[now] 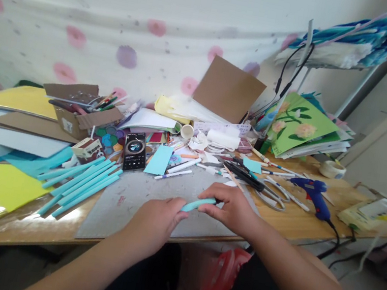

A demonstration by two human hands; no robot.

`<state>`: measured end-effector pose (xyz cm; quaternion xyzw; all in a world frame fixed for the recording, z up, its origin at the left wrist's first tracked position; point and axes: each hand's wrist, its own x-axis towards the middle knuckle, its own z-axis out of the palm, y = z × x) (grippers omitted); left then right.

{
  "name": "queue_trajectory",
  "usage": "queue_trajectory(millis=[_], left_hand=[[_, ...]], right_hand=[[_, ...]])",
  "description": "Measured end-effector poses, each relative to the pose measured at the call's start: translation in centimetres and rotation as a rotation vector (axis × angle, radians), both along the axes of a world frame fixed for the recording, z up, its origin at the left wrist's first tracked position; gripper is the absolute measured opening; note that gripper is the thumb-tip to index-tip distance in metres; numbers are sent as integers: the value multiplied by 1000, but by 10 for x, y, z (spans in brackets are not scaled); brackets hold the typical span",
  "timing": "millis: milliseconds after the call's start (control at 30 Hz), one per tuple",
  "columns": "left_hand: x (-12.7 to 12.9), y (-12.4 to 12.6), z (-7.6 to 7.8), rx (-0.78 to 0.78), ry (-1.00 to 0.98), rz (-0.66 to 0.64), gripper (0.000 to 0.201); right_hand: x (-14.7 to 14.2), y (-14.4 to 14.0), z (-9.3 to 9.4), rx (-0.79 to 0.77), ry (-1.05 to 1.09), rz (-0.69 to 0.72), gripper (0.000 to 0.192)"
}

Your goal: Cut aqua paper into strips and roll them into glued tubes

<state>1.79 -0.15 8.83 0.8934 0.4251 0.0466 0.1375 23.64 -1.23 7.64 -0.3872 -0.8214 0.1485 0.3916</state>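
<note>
Between my two hands is a light-blue rolled paper tube (198, 204), held over the front part of a grey mat (110, 210). My left hand (158, 219) is closed around its left end, which the fingers partly hide. The fingers of my right hand (225, 205) pinch its right end. To the left lie several similar blue paper tubes (85, 186) side by side. A small blue paper sheet (159, 160) rests beyond my hands, beside a phone (135, 151) with a lit screen.
Scissors (268, 190) and a blue glue gun (314, 194) with its cord lie to the right. Pens and paper scraps crowd the middle. A cardboard box (74, 119) and a yellow sheet pack (1, 191) are left. A red plastic bag (222, 280) hangs below the table edge.
</note>
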Motion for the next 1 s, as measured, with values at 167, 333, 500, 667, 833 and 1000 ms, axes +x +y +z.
queue_trajectory(millis=[167,333,500,667,833,1000], left_hand=[[-7,-4,-8,-93,-151,1,27],[-12,-4,-16,-188,-251,0,33],[-18,-4,-14,-293,-311,-34,37],[-31,-2,-12,-342,-298,-50,34],[-49,0,-16,-320,-208,-16,32],[-52,5,-19,-277,-36,50,28]], right_hand=[[-6,-3,5,-94,85,-28,33],[-14,-6,7,-189,130,-45,26],[-20,-11,5,-324,172,-1,24],[-28,-13,1,-432,179,72,31],[-31,-6,-5,-411,131,51,28],[-29,3,-1,69,7,-196,26]])
